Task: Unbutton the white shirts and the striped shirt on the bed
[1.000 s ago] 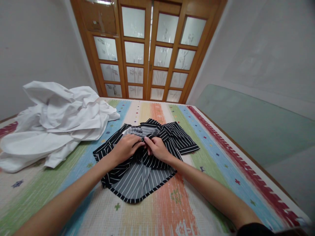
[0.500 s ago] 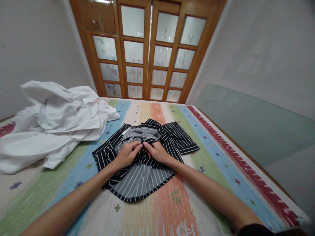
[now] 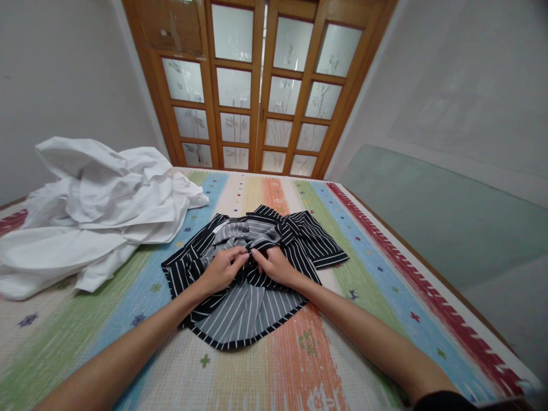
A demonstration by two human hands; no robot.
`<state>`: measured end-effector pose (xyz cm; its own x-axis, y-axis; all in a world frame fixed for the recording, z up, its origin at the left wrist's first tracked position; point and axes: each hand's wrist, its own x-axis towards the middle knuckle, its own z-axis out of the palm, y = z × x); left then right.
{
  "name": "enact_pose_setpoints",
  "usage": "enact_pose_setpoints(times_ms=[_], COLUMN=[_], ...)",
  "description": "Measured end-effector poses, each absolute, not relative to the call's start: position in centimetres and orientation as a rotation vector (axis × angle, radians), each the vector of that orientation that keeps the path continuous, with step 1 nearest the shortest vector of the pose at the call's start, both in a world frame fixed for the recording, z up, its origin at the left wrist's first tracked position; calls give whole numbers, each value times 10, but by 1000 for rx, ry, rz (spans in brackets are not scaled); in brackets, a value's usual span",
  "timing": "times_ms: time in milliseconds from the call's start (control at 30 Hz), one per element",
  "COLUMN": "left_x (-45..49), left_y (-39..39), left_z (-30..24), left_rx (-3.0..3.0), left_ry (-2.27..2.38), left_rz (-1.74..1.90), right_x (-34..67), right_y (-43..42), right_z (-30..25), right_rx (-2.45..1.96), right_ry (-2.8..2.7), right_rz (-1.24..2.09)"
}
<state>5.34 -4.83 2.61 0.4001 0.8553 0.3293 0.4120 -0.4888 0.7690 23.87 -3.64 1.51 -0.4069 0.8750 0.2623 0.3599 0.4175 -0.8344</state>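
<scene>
A black shirt with white stripes (image 3: 314, 237) lies bunched on the patterned mat in front of me. Its grey inner side shows at the rounded hem nearest me and around the neck opening. My left hand (image 3: 224, 268) pinches the dark front edge of the shirt between thumb and fingers. Close beside it, my right hand (image 3: 274, 264) grips the same edge, the two thumbs almost meeting. Whatever small part lies between the fingertips is too small to make out. One short sleeve spreads out to the right.
A crumpled heap of white cloth (image 3: 107, 200) lies on the left of the striped, colourful mat (image 3: 368, 325). Behind the far edge stand wooden doors (image 3: 259, 85) with frosted panes. A pale green panel (image 3: 428, 211) runs along the right wall.
Both hands stay at the same spot on the shirt's edge, with barely any finger movement. The whole view has shifted very slightly.
</scene>
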Motion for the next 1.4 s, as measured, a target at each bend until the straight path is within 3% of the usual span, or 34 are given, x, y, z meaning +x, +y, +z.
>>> enact_pose_setpoints(times_ms=[233,800,1400], left_x=[54,61,64], left_y=[-48,-49,-50], left_z=[25,21,19], left_rx=[2083,2175,2278], left_ry=[1051,1144,1160], left_rz=[921,981,944], right_x=[242,237,232], right_y=[-34,-30,-28], right_z=[15,20,14], right_rx=[-1051,-988,-951], right_ry=[-1938,-1660,-1382], right_rz=[726,1245,1482])
